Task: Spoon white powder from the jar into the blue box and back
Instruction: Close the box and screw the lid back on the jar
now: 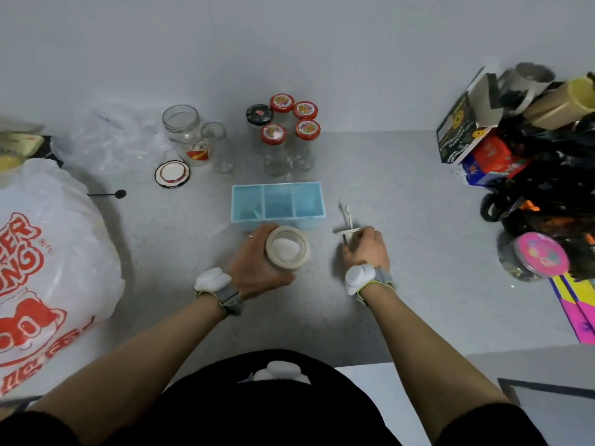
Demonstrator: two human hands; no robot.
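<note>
Left hand (254, 262) wraps fingers and thumb around open clear glass jar (287, 247), white powder (286, 247) visible in its bottom; jar held upright just in front of the light blue plastic three-compartment box (277, 203), near its front wall, touching or apart can't tell. Box sits mid grey speckled countertop (418, 220); small white bit in its left compartment, too blurred to tell what. Right hand (365, 247) right of the box, fingers curled and pinching small white plastic spoons (347, 220) lying on the counter; grip detail blurred. Both wrists carry white sensor pods on grey straps. Behind box: cluster of small glass jars with red lids (291, 123) plus one black lid, two open empty glass jars (193, 133), a loose lid (172, 174) lying flat. Far left a white plastic bag with red print (48, 252), a black spoon (109, 194) beside it. Far right a pile of boxes and black items (531, 140), pink round lid (541, 255) near front.
</note>
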